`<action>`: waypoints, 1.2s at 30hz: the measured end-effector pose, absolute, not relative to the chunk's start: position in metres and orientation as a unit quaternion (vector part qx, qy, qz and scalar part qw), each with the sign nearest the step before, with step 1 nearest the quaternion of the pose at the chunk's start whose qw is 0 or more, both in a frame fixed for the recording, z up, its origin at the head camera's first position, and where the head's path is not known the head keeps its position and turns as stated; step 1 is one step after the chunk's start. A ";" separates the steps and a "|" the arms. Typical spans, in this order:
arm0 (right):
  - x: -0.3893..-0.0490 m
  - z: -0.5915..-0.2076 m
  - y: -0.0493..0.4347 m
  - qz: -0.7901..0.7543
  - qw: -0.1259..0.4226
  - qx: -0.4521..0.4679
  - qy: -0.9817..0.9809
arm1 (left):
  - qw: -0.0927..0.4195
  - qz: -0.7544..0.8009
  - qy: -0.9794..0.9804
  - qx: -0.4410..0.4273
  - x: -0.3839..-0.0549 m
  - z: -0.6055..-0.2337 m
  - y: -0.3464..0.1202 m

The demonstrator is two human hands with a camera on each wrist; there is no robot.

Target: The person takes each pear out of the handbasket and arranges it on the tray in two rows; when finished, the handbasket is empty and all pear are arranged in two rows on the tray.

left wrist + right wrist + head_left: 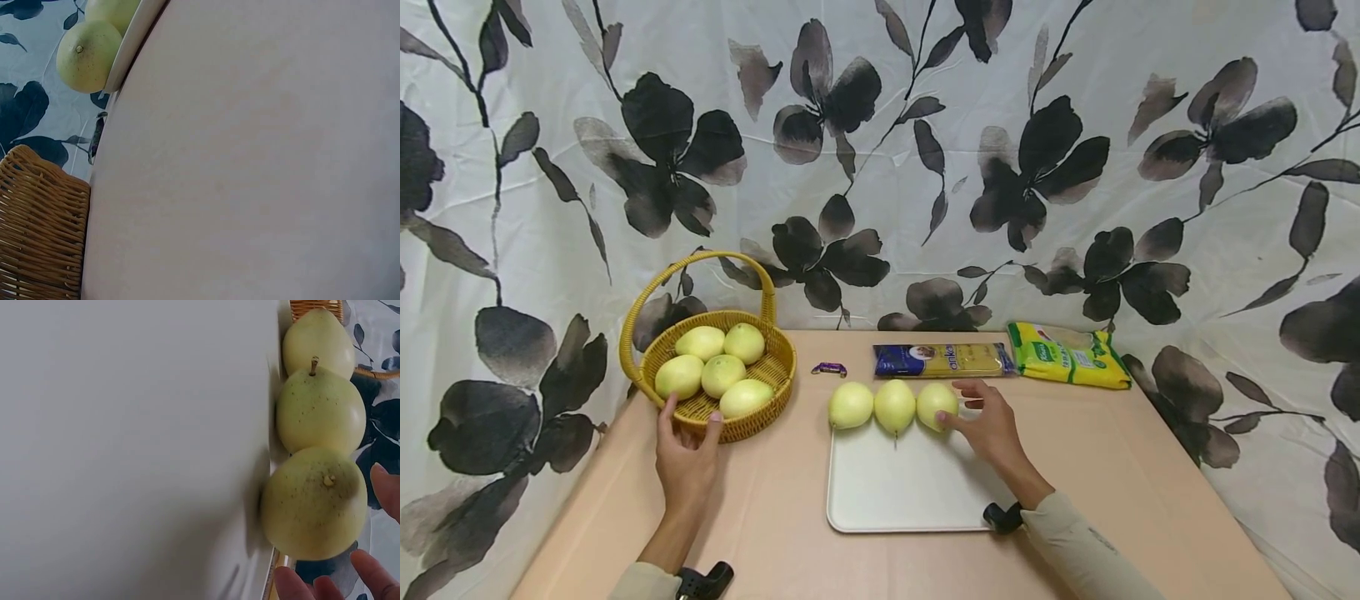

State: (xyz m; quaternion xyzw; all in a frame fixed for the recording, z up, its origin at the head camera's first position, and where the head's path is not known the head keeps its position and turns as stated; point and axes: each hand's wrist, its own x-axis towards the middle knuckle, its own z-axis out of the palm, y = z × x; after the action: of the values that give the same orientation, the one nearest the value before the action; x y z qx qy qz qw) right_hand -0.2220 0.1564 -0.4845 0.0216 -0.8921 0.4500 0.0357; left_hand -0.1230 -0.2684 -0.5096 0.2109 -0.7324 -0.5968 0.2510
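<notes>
Three pale yellow-green pears stand in a row along the far edge of a white tray (898, 487): a left pear (850, 406), a middle pear (895, 406) and a right pear (314, 503). My right hand (988, 421) is at the right pear, thumb and fingers spread around it; in the right wrist view its fingertips (369, 572) stand apart from the fruit. On the left, a yellow wicker basket (786, 379) with an arched handle holds several more pears (722, 375). My left hand (688, 467) touches its front wall with spread fingers, some hidden; the left wrist view leaves this hand out.
Behind the pears lie a blue and yellow packet (943, 360) and a yellow-green bag (1070, 357). A small purple-wrapped sweet (829, 368) sits between basket and tray. A floral cloth (925, 208) hangs behind the peach-coloured table (775, 517).
</notes>
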 end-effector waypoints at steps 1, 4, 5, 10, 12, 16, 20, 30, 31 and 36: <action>-0.222 -0.484 0.158 0.451 0.036 0.021 -0.892 | 0.251 -0.596 -0.733 0.212 -0.123 -0.509 -0.269; -0.222 -0.480 0.162 0.450 0.033 0.011 -0.892 | 0.252 -0.595 -0.733 0.212 -0.123 -0.509 -0.269; -0.222 -0.479 0.162 0.453 0.032 0.007 -0.891 | 0.252 -0.594 -0.734 0.213 -0.123 -0.509 -0.269; -0.222 -0.470 0.162 0.478 0.049 0.010 -0.877 | 0.258 -0.592 -0.732 0.219 -0.123 -0.508 -0.268; -0.223 -0.465 0.159 0.485 0.064 0.025 -0.872 | 0.260 -0.592 -0.730 0.221 -0.123 -0.508 -0.268; -0.223 -0.451 0.150 0.486 0.089 0.052 -0.868 | 0.259 -0.595 -0.727 0.223 -0.123 -0.508 -0.267; -0.224 -0.437 0.136 0.493 0.109 0.085 -0.859 | 0.258 -0.597 -0.727 0.219 -0.123 -0.508 -0.268; -0.225 -0.411 0.090 0.508 0.112 0.148 -0.841 | 0.261 -0.600 -0.723 0.221 -0.125 -0.505 -0.264; -0.225 -0.409 0.084 0.507 0.111 0.152 -0.841 | 0.261 -0.601 -0.722 0.221 -0.125 -0.505 -0.264; -0.225 -0.402 0.057 0.519 0.107 0.184 -0.828 | 0.258 -0.614 -0.714 0.215 -0.126 -0.505 -0.263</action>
State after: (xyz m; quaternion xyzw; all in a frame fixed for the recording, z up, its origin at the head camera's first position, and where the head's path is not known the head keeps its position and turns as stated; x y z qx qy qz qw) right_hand -0.2250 0.0572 -0.4016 0.1844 -0.8280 0.5187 0.1067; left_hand -0.1257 -0.2630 -0.5052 0.2151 -0.7139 -0.6143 0.2585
